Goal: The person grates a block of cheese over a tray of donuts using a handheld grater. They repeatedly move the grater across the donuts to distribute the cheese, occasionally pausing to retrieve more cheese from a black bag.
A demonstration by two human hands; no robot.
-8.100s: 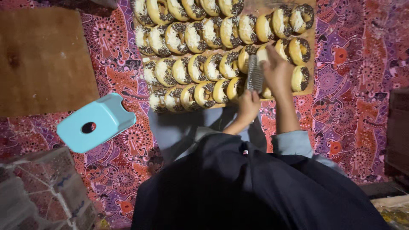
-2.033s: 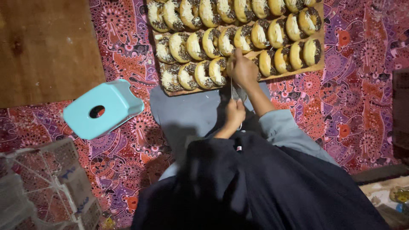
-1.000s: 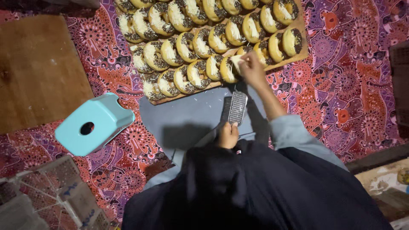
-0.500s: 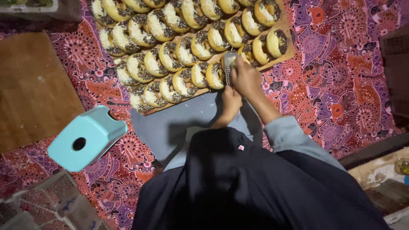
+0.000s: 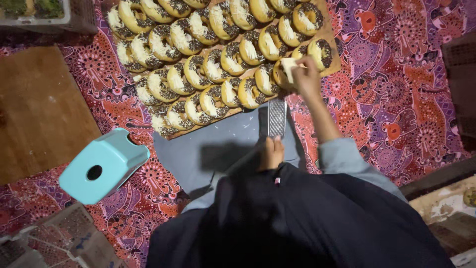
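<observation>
A wooden board (image 5: 331,58) on the patterned cloth carries several rows of ring doughnuts (image 5: 198,69) topped with dark sprinkles and pale grated shreds. My left hand (image 5: 272,152) grips the handle of a flat metal grater (image 5: 276,118), held just below the board's near edge. My right hand (image 5: 303,74) reaches over the board's right end and holds a pale block, likely cheese (image 5: 287,66), against the doughnuts there. A grey cloth (image 5: 218,149) lies under the grater with a few shreds on it.
A turquoise plastic stool (image 5: 101,166) lies tipped at the left. A brown wooden board (image 5: 39,109) lies further left. Stacked patterned boxes (image 5: 54,238) sit at the bottom left. A crate (image 5: 44,12) stands at the top left.
My hands have parted: half a second ago both were together at the board's edge, now the grater is drawn back towards me and my right hand holds the pale block over the right-hand doughnuts.
</observation>
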